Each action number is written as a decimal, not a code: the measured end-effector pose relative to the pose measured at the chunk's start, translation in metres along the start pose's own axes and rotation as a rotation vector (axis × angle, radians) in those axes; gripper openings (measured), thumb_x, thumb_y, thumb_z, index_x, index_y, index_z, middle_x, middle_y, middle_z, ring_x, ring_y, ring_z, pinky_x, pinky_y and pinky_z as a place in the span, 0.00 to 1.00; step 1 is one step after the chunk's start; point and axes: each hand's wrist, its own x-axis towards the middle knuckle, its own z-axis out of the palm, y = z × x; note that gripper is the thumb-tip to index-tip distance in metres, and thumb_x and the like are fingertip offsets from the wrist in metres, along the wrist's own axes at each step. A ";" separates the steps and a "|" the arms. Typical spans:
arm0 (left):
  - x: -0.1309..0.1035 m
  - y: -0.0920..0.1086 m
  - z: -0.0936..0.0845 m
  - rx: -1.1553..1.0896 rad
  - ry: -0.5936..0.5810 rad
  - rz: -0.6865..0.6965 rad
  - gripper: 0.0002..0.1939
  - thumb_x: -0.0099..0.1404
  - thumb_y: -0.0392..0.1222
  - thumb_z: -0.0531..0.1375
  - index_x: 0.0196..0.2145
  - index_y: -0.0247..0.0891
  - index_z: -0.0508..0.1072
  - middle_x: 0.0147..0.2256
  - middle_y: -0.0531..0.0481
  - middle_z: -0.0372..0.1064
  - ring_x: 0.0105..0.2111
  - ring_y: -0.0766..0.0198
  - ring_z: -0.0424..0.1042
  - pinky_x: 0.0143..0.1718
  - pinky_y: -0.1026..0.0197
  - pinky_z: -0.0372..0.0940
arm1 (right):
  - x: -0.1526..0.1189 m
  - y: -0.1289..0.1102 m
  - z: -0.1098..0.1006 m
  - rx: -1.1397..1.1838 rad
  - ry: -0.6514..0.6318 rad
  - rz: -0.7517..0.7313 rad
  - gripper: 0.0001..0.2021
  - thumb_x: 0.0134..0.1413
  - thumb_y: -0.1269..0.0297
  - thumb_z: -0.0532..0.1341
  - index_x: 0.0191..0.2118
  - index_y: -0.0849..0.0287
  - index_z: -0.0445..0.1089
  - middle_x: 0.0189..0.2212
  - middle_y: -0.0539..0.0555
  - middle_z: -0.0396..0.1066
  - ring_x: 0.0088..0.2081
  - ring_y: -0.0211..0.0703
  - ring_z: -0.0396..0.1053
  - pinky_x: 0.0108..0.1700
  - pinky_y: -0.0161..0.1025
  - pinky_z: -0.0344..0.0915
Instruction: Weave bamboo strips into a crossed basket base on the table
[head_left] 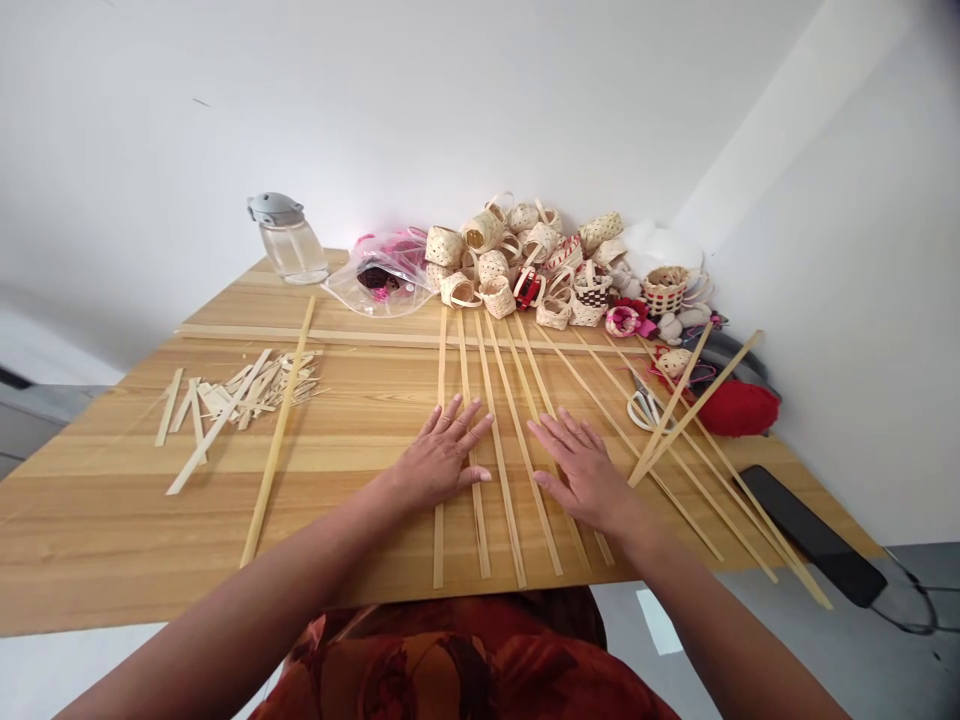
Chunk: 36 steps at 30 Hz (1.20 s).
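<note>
Occluded and cropped items

Pale strips (439, 545) were partly covered by the left hand (442, 460) and right hand (581, 470). Scissors (650, 408) were partly overlapped by strips. Forearms (262, 600) were cropped by the lower edge; black cord (909, 629), by the right.

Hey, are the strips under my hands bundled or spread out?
Spread out: the strips lie apart, with bare tabletop showing between them.

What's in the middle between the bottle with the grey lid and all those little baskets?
A see-through plastic bag, with pink and dark things showing, lies between the bottle and the little baskets in the head view.
</note>
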 end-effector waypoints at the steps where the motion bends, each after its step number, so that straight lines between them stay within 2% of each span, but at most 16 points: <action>1: 0.000 0.000 0.001 0.002 -0.012 -0.005 0.44 0.66 0.70 0.47 0.71 0.44 0.46 0.71 0.41 0.37 0.71 0.42 0.32 0.68 0.35 0.40 | 0.006 -0.002 0.003 -0.016 -0.029 -0.016 0.32 0.66 0.48 0.52 0.71 0.50 0.48 0.70 0.55 0.49 0.72 0.56 0.39 0.69 0.64 0.41; 6: -0.005 -0.001 0.004 -0.005 -0.054 -0.031 0.43 0.66 0.71 0.47 0.71 0.47 0.47 0.71 0.41 0.39 0.71 0.40 0.35 0.67 0.34 0.43 | 0.025 -0.017 0.015 -0.033 -0.144 -0.105 0.34 0.67 0.46 0.49 0.73 0.48 0.39 0.72 0.55 0.43 0.72 0.56 0.35 0.69 0.66 0.37; 10: -0.010 -0.001 0.003 -0.014 -0.061 -0.056 0.43 0.66 0.70 0.48 0.70 0.47 0.47 0.71 0.41 0.39 0.71 0.40 0.37 0.67 0.34 0.42 | 0.030 -0.028 0.025 -0.021 -0.190 -0.116 0.35 0.67 0.44 0.47 0.73 0.52 0.40 0.72 0.58 0.43 0.72 0.55 0.37 0.70 0.64 0.35; 16: -0.020 -0.004 0.000 -0.014 -0.063 -0.070 0.43 0.66 0.70 0.48 0.71 0.46 0.47 0.71 0.43 0.40 0.70 0.41 0.37 0.67 0.36 0.43 | 0.031 -0.043 0.036 0.004 -0.176 -0.099 0.36 0.67 0.43 0.46 0.73 0.56 0.41 0.72 0.59 0.42 0.72 0.56 0.37 0.69 0.64 0.37; 24: -0.035 -0.012 -0.001 -0.018 -0.028 -0.071 0.42 0.69 0.65 0.49 0.71 0.38 0.44 0.70 0.40 0.42 0.71 0.49 0.39 0.69 0.43 0.45 | 0.040 -0.065 0.044 0.059 -0.154 -0.112 0.35 0.68 0.43 0.44 0.72 0.58 0.44 0.71 0.59 0.45 0.72 0.57 0.39 0.69 0.61 0.43; 31: -0.032 -0.013 -0.002 -0.039 -0.030 -0.106 0.37 0.72 0.60 0.49 0.70 0.37 0.49 0.70 0.39 0.45 0.71 0.49 0.40 0.69 0.43 0.43 | 0.045 -0.068 0.047 0.060 -0.136 -0.054 0.34 0.69 0.45 0.43 0.72 0.59 0.46 0.71 0.58 0.46 0.72 0.57 0.40 0.69 0.60 0.42; 36: -0.029 -0.011 -0.004 -0.058 -0.025 -0.132 0.32 0.73 0.52 0.48 0.69 0.35 0.52 0.69 0.39 0.47 0.71 0.50 0.41 0.69 0.43 0.43 | 0.048 -0.075 0.049 0.060 -0.163 -0.027 0.35 0.68 0.44 0.43 0.72 0.60 0.46 0.72 0.58 0.44 0.72 0.59 0.39 0.68 0.62 0.41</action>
